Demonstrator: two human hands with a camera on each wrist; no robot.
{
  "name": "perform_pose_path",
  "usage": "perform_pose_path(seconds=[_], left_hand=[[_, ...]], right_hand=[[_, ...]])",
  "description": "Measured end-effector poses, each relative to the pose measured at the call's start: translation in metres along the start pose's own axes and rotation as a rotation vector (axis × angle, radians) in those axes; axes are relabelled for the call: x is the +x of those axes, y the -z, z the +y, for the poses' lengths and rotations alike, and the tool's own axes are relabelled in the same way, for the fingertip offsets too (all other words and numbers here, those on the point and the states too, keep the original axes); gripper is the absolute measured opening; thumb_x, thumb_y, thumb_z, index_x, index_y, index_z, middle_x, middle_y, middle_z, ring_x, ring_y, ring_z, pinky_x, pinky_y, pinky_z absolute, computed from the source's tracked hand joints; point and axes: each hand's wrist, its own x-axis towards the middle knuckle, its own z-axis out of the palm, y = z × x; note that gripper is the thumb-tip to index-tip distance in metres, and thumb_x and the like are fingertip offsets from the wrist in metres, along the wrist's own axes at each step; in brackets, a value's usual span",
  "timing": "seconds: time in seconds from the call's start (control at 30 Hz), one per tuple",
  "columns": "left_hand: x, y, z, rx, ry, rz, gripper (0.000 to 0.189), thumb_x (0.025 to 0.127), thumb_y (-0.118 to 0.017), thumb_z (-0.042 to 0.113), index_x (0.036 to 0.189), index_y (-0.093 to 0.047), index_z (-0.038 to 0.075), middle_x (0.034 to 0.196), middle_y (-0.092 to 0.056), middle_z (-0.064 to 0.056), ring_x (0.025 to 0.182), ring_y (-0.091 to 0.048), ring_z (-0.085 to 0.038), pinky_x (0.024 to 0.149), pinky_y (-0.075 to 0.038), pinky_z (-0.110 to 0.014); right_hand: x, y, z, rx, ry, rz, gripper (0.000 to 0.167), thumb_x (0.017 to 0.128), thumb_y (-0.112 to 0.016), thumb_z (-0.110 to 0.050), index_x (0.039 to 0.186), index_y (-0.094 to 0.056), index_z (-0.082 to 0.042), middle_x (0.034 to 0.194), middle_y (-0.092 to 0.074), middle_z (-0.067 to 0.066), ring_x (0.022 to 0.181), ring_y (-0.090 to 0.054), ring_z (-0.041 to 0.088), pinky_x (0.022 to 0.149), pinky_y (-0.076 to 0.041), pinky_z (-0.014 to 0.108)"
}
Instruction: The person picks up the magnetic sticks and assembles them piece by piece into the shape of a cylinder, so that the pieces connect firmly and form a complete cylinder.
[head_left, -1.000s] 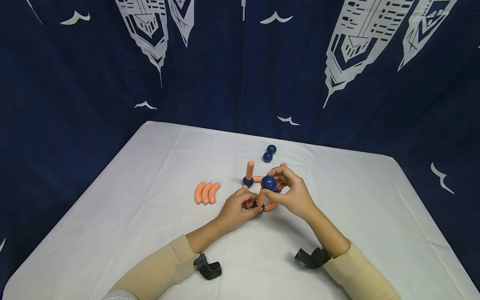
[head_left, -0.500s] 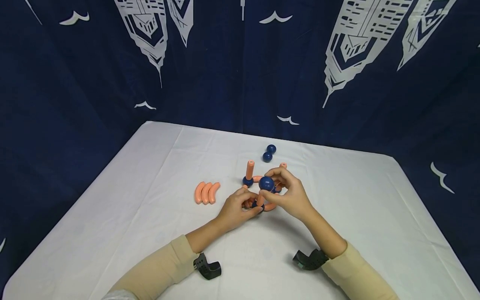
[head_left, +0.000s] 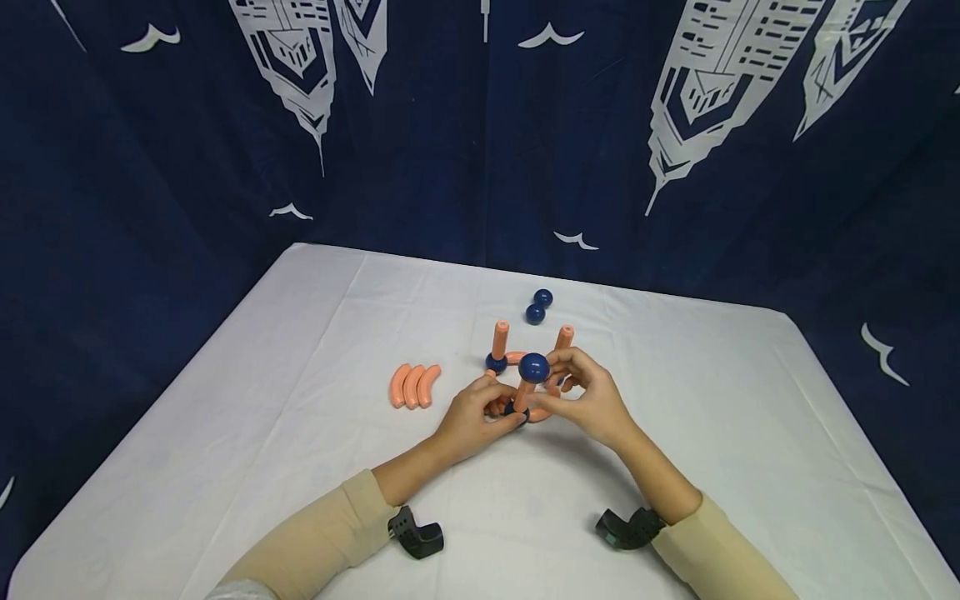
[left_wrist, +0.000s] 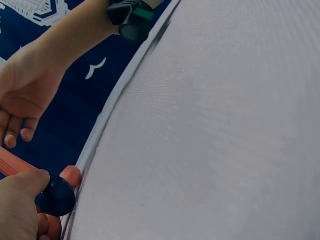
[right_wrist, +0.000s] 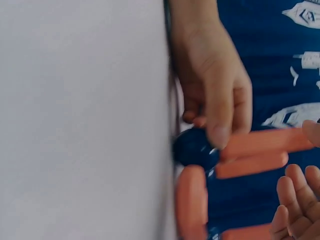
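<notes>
A construction toy of blue balls and orange rods stands on the table in the head view. My left hand (head_left: 474, 421) pinches its near lower ball (left_wrist: 57, 196), thumb on top. From that ball an upright orange rod (head_left: 523, 396) rises, topped by another blue ball (head_left: 534, 367). My right hand (head_left: 592, 404) is beside this rod, fingers apart and loosely bent, thumb close to the rod; it grips nothing. Two more upright rods, one at the back left (head_left: 500, 340) and one at the back right (head_left: 565, 337), have bare tops. Curved orange pieces (right_wrist: 191, 200) join the lower balls.
Three loose curved orange pieces (head_left: 414, 387) lie side by side left of the toy. Two loose blue balls (head_left: 536, 314) sit behind it. A white cloth covers the table (head_left: 300, 367); a dark blue patterned curtain (head_left: 450, 167) hangs at the back.
My right hand has let go of the top ball, which stays on the near rod, and has moved slightly down and right. My left hand keeps its hold on the lower ball.
</notes>
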Motion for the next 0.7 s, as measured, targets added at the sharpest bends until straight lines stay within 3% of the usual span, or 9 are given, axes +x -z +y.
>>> perform_pose_path(seconds=[0.13,0.27,0.4,0.5,0.63,0.7], left_hand=[[0.001,-0.001,0.0,-0.006,0.0,0.0,0.024,0.082,-0.079,0.016,0.101,-0.071,0.005,0.082,-0.054,-0.005,0.07,-0.051,-0.012,0.064,-0.045,-0.021],[0.001,-0.001,0.0,-0.008,0.019,-0.004,0.025,0.082,-0.08,0.016,0.103,-0.071,0.004,0.082,-0.054,-0.004,0.07,-0.051,-0.011,0.064,-0.045,-0.021],[0.001,-0.002,0.0,-0.005,0.031,-0.009,0.025,0.082,-0.08,0.016,0.103,-0.071,0.005,0.083,-0.054,-0.003,0.07,-0.05,-0.01,0.064,-0.045,-0.022],[0.001,-0.002,0.0,-0.005,0.027,-0.007,0.025,0.082,-0.08,0.016,0.102,-0.071,0.005,0.082,-0.053,-0.003,0.07,-0.05,-0.01,0.064,-0.045,-0.021],[0.0,-0.002,0.0,-0.003,0.018,0.001,0.025,0.081,-0.08,0.015,0.102,-0.071,0.006,0.083,-0.053,-0.002,0.071,-0.05,-0.009,0.064,-0.045,-0.021],[0.0,-0.003,0.0,-0.001,0.02,0.002,0.025,0.081,-0.08,0.015,0.102,-0.071,0.006,0.083,-0.053,-0.001,0.071,-0.05,-0.009,0.064,-0.045,-0.021]], right_hand=[[-0.002,0.005,0.006,0.001,-0.042,0.061,0.032,0.077,-0.074,0.012,0.105,-0.059,0.01,0.092,-0.064,0.025,0.078,-0.059,0.019,0.068,-0.044,0.026],[0.0,0.009,0.005,-0.004,-0.128,0.16,0.024,0.08,-0.072,0.01,0.099,-0.058,0.016,0.087,-0.062,0.027,0.075,-0.057,0.008,0.064,-0.045,0.02],[0.003,0.01,0.011,-0.043,-0.242,0.201,0.028,0.083,-0.072,0.004,0.102,-0.056,0.016,0.094,-0.06,0.027,0.088,-0.058,0.025,0.069,-0.045,0.02],[0.005,0.01,0.036,-0.075,-0.318,0.18,0.038,0.084,-0.075,-0.005,0.112,-0.055,0.01,0.108,-0.059,0.026,0.102,-0.056,0.036,0.077,-0.044,0.022],[0.009,0.007,0.069,-0.1,-0.348,0.141,0.046,0.084,-0.077,-0.012,0.121,-0.055,0.004,0.114,-0.061,0.019,0.107,-0.057,0.032,0.08,-0.045,0.022],[0.012,0.005,0.073,-0.115,-0.326,0.127,0.045,0.084,-0.076,-0.012,0.12,-0.056,0.004,0.111,-0.062,0.018,0.104,-0.058,0.03,0.08,-0.047,0.021]])
